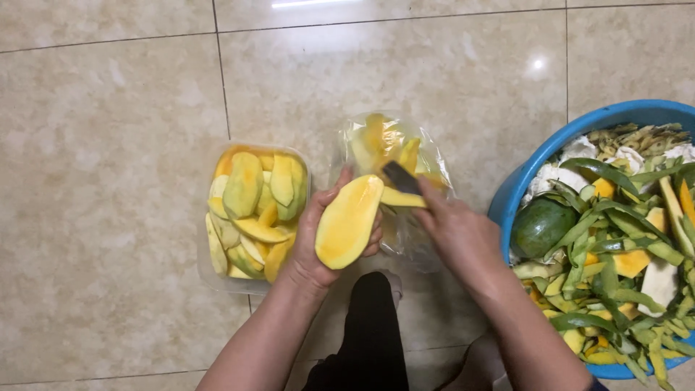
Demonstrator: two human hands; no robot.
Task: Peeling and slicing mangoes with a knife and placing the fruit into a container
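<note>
My left hand (313, 242) holds a peeled yellow mango (349, 221), cut face up, over the tiled floor. My right hand (455, 230) grips a dark-bladed knife (399, 177) whose blade rests at the mango's upper right end, where a thin yellow slice (402, 198) sticks out. Just behind the knife lies a clear plastic bag (427, 156) with mango pieces inside. A clear plastic container (208, 271) filled with several mango slices sits to the left of my left hand.
A blue basin (539, 156) at the right holds green peels, mango pits and a whole green mango (543, 226). My legs in dark trousers (369, 326) show at the bottom centre. The floor is beige glossy tile (108, 145).
</note>
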